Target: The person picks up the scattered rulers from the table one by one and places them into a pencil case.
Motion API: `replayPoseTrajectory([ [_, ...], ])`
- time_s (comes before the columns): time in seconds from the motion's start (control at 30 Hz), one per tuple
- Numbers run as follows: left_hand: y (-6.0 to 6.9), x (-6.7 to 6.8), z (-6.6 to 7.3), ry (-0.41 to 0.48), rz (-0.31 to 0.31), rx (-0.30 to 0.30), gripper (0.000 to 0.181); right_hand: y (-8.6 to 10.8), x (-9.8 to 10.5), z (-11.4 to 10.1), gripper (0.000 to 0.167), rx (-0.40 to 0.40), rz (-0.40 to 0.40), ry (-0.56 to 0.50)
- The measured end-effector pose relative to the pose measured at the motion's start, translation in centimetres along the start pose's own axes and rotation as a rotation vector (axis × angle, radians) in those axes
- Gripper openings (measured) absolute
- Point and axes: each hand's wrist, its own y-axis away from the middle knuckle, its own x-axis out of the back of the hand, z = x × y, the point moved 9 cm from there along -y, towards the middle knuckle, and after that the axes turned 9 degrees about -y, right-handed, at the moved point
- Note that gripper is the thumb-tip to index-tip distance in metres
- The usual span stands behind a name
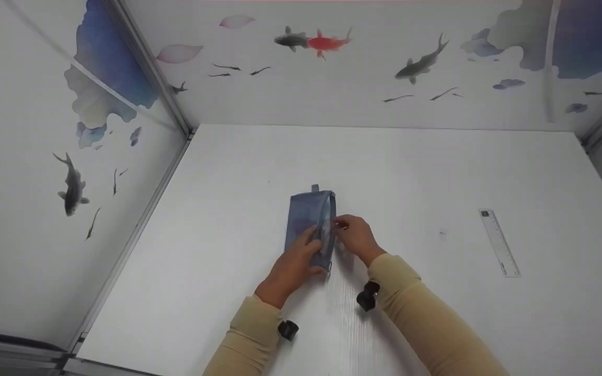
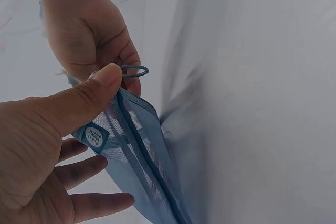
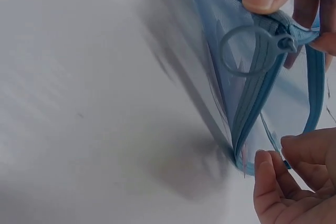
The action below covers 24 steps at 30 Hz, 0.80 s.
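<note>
A blue mesh zipper pouch (image 1: pixel 303 209) is held on edge above the white table, its zipper side facing right and partly parted. My left hand (image 1: pixel 291 269) grips its near end, thumb on top beside a round zipper-pull ring (image 3: pixel 226 59). A small label tab (image 2: pixel 94 136) shows at that end in the left wrist view. At the pouch's opening, my right hand (image 1: pixel 358 237) pinches a thin clear strip (image 3: pixel 270 135) with a blue end between thumb and fingers; whether it belongs to the pouch I cannot tell. Thin shapes show faintly through the mesh.
A clear ruler (image 1: pixel 499 243) lies on the white table (image 1: pixel 217 209) to the right. A small faint thing (image 1: pixel 442 233) lies between it and my right hand. Printed panels with painted fish (image 1: pixel 73 185) stand at the left and back edges.
</note>
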Motion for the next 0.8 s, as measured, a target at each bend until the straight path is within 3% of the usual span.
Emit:
replayPoseTrajectory([
  [0.47, -0.1, -0.4, -0.1, 0.001, -0.031, 0.031, 0.042, -0.3, 1.1, 1.7, 0.032, -0.046, 0.008, -0.039],
  [0.6, -0.1, -0.2, -0.1, -0.001, -0.021, 0.031, 0.043, -0.7, 1.0, 2.2, 0.036, -0.068, -0.02, -0.075],
  [0.8, 0.0, 0.0, 0.0, 0.005, 0.004, 0.015, 0.043, -1.2, 0.8, 1.9, 0.038, -0.037, -0.039, -0.067],
])
